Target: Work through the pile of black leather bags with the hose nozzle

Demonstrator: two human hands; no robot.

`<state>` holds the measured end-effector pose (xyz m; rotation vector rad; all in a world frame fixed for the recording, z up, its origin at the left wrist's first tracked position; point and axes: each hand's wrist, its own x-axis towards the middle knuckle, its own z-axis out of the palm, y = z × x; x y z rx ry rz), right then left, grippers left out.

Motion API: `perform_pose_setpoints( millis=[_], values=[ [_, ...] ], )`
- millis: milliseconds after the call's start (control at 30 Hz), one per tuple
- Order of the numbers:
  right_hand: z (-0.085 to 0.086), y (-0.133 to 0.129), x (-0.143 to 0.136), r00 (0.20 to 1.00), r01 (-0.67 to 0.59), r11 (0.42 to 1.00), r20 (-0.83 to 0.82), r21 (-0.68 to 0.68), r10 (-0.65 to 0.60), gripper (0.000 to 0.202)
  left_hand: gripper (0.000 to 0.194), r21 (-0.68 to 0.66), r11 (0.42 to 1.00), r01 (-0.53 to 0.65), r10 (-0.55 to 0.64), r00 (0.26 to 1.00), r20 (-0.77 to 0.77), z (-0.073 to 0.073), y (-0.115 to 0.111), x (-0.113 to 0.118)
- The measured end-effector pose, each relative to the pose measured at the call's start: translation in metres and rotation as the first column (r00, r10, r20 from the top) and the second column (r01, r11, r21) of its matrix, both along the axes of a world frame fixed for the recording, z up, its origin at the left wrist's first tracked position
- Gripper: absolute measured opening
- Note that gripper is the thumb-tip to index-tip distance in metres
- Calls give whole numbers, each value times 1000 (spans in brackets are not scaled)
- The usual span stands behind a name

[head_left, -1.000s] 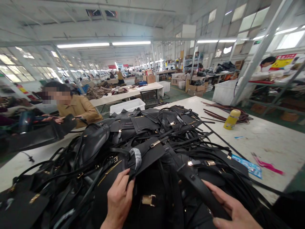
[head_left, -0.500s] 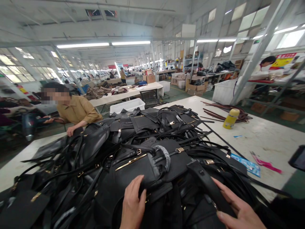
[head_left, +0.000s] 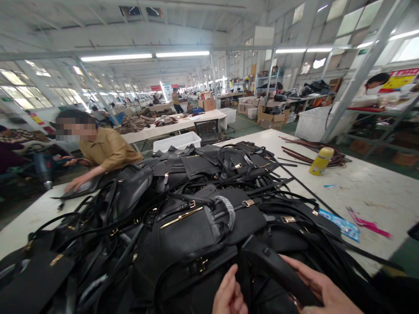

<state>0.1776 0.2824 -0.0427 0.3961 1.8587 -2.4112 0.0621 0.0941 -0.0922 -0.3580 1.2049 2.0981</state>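
Observation:
A big pile of black bags (head_left: 190, 226) with gold buckles and zips covers the near part of the table. My right hand (head_left: 319, 283), at the lower right, is closed round a wide black strap (head_left: 278, 268), thumb below and fingers along its far edge. Left of that strap, my left hand (head_left: 230, 292) is at the bottom edge, its fingers partly curled; whether it holds anything is hidden. Above it lies a bag front with a gold zip (head_left: 181, 217), beside a handle wrapped in clear plastic (head_left: 229, 211).
On the pale table (head_left: 376, 187) at right are a yellow bottle (head_left: 321, 161), brown straps (head_left: 296, 155), a blue sheet (head_left: 340, 224) and a pink tool (head_left: 368, 223). A person (head_left: 109, 148) at left reaches onto the table beside a heat gun (head_left: 44, 170). A white bin (head_left: 176, 143) stands behind.
My left hand has moved right and down, off the bag front toward the strap. The strap in my right hand has shifted slightly left. The other person's hand has moved left and down.

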Motion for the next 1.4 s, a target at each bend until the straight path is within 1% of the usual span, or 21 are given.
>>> perform_pose_setpoints(
  millis=[33,100,133,200,267,367,467,533,633,700,733,800,867,933,1033,1133,1233,1300,1400],
  values=[
    [-5,1,0,1000,-5,1000,2,12,5,80,39,79,995,-57,49,994,100,-4,7,-4],
    [-14,2,-2,1000,-29,999,11,25,28,83,26,159,973,-169,134,969,207,-4,17,-14],
    [-17,1,-4,999,-41,999,4,19,41,85,24,173,965,-199,157,961,227,-2,21,-18],
    [-22,-1,-9,999,-52,999,-13,-6,52,86,31,183,958,-220,177,958,224,1,25,-23],
    [-23,-6,-15,998,-55,998,-34,-31,54,88,37,186,955,-230,195,963,186,2,29,-22],
    [-13,-13,-23,998,-50,998,-39,-22,49,88,36,193,945,-264,247,963,109,0,34,-15],
    [2,-17,-23,1000,-23,1000,-1,-5,23,89,29,156,937,-313,307,950,58,4,37,-10],
    [9,-17,-17,1000,-16,1000,17,23,16,87,25,125,933,-338,330,940,82,11,38,-10],
    [12,-15,-7,999,-37,996,-6,85,38,79,26,131,917,-377,356,920,162,22,34,-16],
    [14,-16,-3,997,-63,992,-26,109,66,75,27,161,900,-405,378,909,174,25,29,-19],
    [17,-16,-3,996,-74,990,-34,123,79,74,28,175,897,-405,379,911,165,25,27,-21],
    [25,-20,-7,995,-97,982,-11,163,100,74,29,193,911,-365,347,930,123,19,24,-21],
    [35,-24,-15,991,-131,969,37,212,126,76,29,185,933,-310,306,951,53,7,23,-19],
    [42,-29,-26,988,-156,955,59,254,146,78,30,144,950,-277,283,959,-24,-5,23,-16],
    [45,-37,-45,986,-154,952,-19,264,164,78,36,50,957,-285,288,954,-83,-17,26,-11],
    [46,-44,-61,981,-130,973,-118,188,154,74,43,16,956,-292,292,952,-88,-20,27,-8],
    [48,-46,-69,985,-78,992,-146,98,92,73,47,15,965,-260,261,964,-50,-25,27,-4],
    [48,-44,-70,985,-100,989,-128,107,113,72,47,9,974,-226,226,974,-10,-31,28,0],
    [44,-42,-74,977,-187,964,-70,189,203,72,44,23,974,-224,223,974,39,-40,29,5]
  ],
)
